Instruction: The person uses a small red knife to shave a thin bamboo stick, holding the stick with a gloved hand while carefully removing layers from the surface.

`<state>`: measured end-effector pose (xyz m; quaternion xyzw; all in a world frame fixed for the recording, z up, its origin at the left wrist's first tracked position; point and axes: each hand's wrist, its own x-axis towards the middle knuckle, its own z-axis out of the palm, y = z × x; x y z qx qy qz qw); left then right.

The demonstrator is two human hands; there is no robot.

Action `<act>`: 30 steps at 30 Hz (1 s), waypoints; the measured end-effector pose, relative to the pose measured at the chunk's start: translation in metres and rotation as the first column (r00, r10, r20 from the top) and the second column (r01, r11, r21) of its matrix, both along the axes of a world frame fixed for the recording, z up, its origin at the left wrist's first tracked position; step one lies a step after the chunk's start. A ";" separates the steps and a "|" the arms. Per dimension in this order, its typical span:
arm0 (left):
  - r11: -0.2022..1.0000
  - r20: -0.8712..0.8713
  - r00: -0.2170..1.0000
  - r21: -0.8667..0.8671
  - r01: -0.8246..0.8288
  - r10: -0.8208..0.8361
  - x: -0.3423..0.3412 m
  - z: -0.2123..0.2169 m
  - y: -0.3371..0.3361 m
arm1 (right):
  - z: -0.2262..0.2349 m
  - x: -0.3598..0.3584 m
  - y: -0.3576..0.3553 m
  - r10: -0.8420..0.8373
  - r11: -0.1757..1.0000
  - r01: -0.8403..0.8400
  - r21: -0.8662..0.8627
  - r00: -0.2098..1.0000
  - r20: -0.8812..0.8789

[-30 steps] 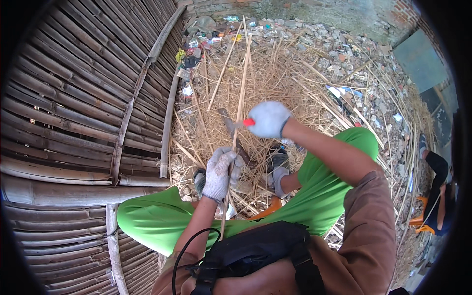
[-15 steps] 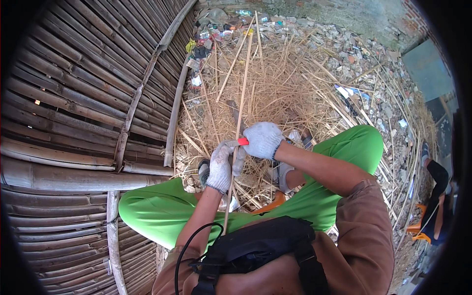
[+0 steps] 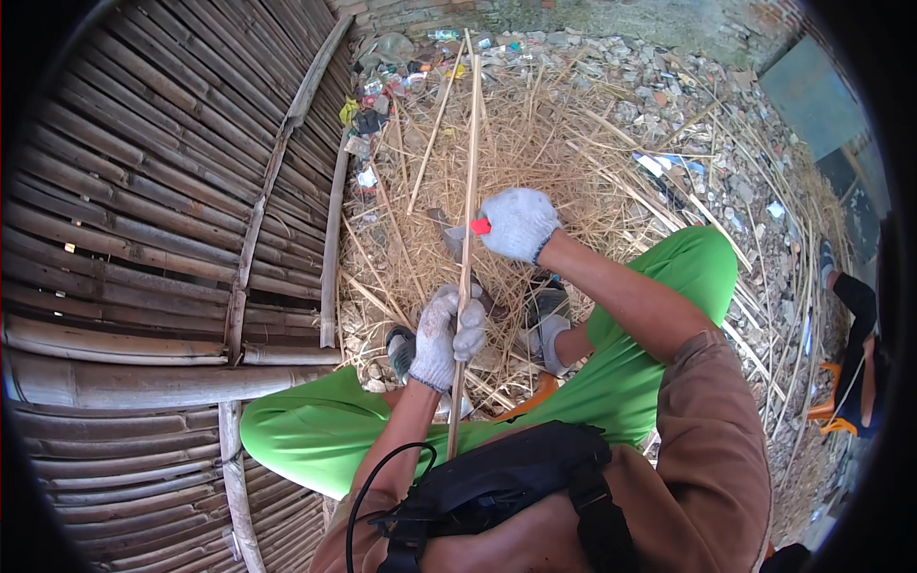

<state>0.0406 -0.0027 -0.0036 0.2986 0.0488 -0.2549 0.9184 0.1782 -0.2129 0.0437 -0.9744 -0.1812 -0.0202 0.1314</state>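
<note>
A long, pale bamboo strip runs away from my lap toward the far wall. My left hand, in a dirty white knit glove, is closed round its lower part. Farther up, my right hand, gloved too, grips a knife by its handle, of which only a red end shows. The knife's short grey blade lies across the strip, pointing left. Whether it cuts into the bamboo I cannot tell. Beneath, a dark flat blade-like piece, partly hidden, lies on the shavings.
Straw-like bamboo shavings cover the ground between my feet, with loose strips and rubble around. A bamboo slat wall stands close on my left. My green-trousered knees flank the work. Another person's leg shows at the far right.
My right hand has moved up the strip with the knife, away from my left hand, which has shifted slightly. The view has tilted a little, and the strip stands more upright.
</note>
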 end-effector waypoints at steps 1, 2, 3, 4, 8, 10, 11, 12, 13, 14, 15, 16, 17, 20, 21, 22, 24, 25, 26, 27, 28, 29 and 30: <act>1.000 0.012 1.000 0.005 0.010 -0.010 0.001 0.002 -0.002 | 0.006 0.001 -0.001 -0.024 0.997 0.022 -0.074 0.999 -0.029; 1.000 0.023 1.000 0.011 0.020 -0.021 0.001 0.005 -0.005 | 0.008 0.004 -0.006 -0.041 0.998 0.041 -0.053 0.999 -0.012; 1.000 0.007 1.000 0.015 0.024 -0.024 -0.001 0.009 -0.008 | 0.009 0.010 -0.011 -0.059 0.998 0.059 -0.031 0.998 0.006; 1.000 0.010 1.000 0.013 0.026 -0.026 -0.004 0.013 -0.010 | 0.013 0.016 -0.016 -0.073 0.997 0.073 -0.004 0.997 0.023; 0.998 0.019 0.998 0.019 0.056 -0.057 -0.010 0.023 -0.019 | 0.041 0.043 -0.039 -0.151 0.988 0.152 -0.030 0.988 0.041; 0.998 0.012 0.998 0.003 0.069 -0.069 -0.016 0.025 -0.018 | 0.055 0.059 -0.048 -0.225 0.974 0.225 -0.010 0.974 -0.019; 0.996 0.011 0.996 0.005 0.090 -0.090 -0.018 0.024 -0.020 | 0.058 0.068 -0.061 -0.244 0.970 0.244 -0.010 0.970 0.001; 0.995 0.018 0.995 0.009 0.097 -0.098 -0.018 0.025 -0.022 | 0.062 0.078 -0.072 -0.260 0.966 0.260 -0.010 0.965 0.020; 0.994 0.017 0.994 0.011 0.107 -0.107 -0.018 0.024 -0.025 | 0.068 0.084 -0.081 -0.280 0.960 0.280 -0.001 0.960 0.015; 0.993 0.017 0.993 0.015 0.115 -0.115 -0.018 0.025 -0.027 | 0.074 0.091 -0.087 -0.286 0.958 0.287 -0.025 0.958 0.022; 0.993 -0.006 0.993 0.021 0.117 -0.117 -0.019 0.026 -0.028 | 0.080 0.098 -0.092 -0.290 0.955 0.291 -0.049 0.956 0.029; 0.992 0.004 0.992 0.001 0.127 -0.127 -0.018 0.026 -0.027 | 0.084 0.104 -0.094 -0.289 0.954 0.291 -0.071 0.957 0.035; 0.991 0.014 0.991 -0.017 0.135 -0.135 -0.015 0.024 -0.025 | 0.086 0.110 -0.092 -0.263 0.960 0.265 -0.086 0.964 0.032; 0.990 0.027 0.991 -0.040 0.134 -0.133 -0.014 0.022 -0.023 | 0.095 0.128 -0.091 -0.347 0.938 0.346 -0.032 0.936 -0.053; 0.991 0.025 0.991 -0.036 0.131 -0.130 -0.017 0.023 -0.024 | 0.095 0.140 -0.099 -0.373 0.927 0.374 0.016 0.927 -0.051; 0.990 0.022 0.990 -0.029 0.140 -0.139 -0.017 0.023 -0.027 | 0.092 0.151 -0.110 -0.384 0.923 0.384 0.011 0.923 -0.011; 0.990 0.003 0.990 -0.027 0.140 -0.140 -0.016 0.022 -0.025 | 0.091 0.173 -0.122 -0.396 0.918 0.397 -0.006 0.915 0.073; 0.990 0.000 0.990 -0.029 0.141 -0.141 -0.017 0.018 -0.021 | 0.093 0.185 -0.118 -0.417 0.909 0.417 -0.009 0.908 0.043; 0.986 0.007 0.987 -0.043 0.160 -0.160 -0.017 0.014 -0.022 | 0.093 0.200 -0.136 -0.512 0.859 0.512 0.016 0.858 0.052; 0.981 -0.021 0.981 -0.018 0.195 -0.195 -0.023 0.013 -0.028 | 0.089 0.217 -0.170 -0.611 0.791 0.611 0.034 0.789 0.065; 0.972 0.000 0.972 0.028 0.235 -0.235 -0.030 0.018 -0.035 | 0.090 0.228 -0.200 -0.698 0.716 0.695 0.065 0.713 0.071; 0.965 0.021 0.969 0.097 0.244 -0.247 -0.038 0.027 -0.034 | 0.098 0.236 -0.220 -0.717 0.697 0.715 0.052 0.693 0.079; 0.958 0.024 0.969 0.159 0.239 -0.246 -0.047 0.030 -0.030 | 0.097 0.237 -0.236 -0.725 0.688 0.725 0.024 0.685 0.076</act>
